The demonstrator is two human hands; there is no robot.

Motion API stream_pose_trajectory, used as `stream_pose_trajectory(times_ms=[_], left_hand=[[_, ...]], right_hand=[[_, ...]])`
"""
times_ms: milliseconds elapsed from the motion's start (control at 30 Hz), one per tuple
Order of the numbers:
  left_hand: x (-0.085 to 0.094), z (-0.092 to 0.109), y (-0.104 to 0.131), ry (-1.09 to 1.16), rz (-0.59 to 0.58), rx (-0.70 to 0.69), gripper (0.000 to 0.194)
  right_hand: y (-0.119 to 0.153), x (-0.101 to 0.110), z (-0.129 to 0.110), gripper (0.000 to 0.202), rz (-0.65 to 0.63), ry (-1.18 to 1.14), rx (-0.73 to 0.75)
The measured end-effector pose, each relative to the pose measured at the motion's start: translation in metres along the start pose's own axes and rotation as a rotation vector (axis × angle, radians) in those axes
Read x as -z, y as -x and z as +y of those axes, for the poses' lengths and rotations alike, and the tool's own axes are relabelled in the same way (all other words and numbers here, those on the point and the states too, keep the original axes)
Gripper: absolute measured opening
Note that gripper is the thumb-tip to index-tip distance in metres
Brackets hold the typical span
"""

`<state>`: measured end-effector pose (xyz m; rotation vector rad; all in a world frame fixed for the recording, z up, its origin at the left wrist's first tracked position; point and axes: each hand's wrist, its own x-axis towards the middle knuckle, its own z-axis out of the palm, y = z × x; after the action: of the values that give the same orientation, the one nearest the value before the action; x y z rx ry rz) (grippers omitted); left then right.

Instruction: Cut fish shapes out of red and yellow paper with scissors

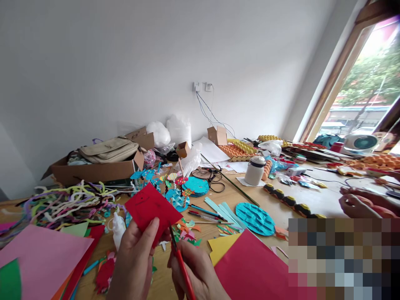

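My left hand (139, 252) grips a square of red paper (150, 208), thumb in front and fingers behind. Faint dark drawn lines mark the paper near its upper left. My right hand (193, 266) is closed around red-handled scissors (183, 266). Their dark blades meet the lower right edge of the paper; whether they are parted I cannot tell. Behind the paper lie colourful paper scraps (187, 231). A white glue bottle (118, 229) stands just left of my left hand. Sheets of dark pink paper (250, 266) and yellow paper (223, 246) lie right of my right hand.
Pipe cleaners (78, 204) are heaped at the left, near pink paper (43, 258). A blue paper disc (254, 218), a white jar (254, 171) and a painted egg-carton strip (286, 200) lie to the right. Another person's hands (365, 202) are at the far right. A cardboard box (93, 168) stands behind.
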<state>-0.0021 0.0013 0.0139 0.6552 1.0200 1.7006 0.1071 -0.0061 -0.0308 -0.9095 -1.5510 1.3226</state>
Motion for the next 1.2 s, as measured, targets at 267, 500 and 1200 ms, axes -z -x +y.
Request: stream_pose_trajectory(times_ms=[267, 500, 1200], left_hand=[[0.0041, -0.0064, -0.0013, -0.039, 0.001, 0.015, 0.014], [0.0016, -0.0038, -0.0001, -0.010, 0.012, 0.004, 0.019], [0.0068, -0.0025, -0.0005, -0.060, -0.024, 0.008, 0.017]], right_hand=[[0.0025, 0.0018, 0.0013, 0.055, 0.001, 0.047, 0.034], [0.0048, 0.0018, 0.0012, 0.059, 0.013, 0.025, 0.040], [0.0089, 0.0004, -0.0023, 0.061, 0.027, -0.056, -0.022]])
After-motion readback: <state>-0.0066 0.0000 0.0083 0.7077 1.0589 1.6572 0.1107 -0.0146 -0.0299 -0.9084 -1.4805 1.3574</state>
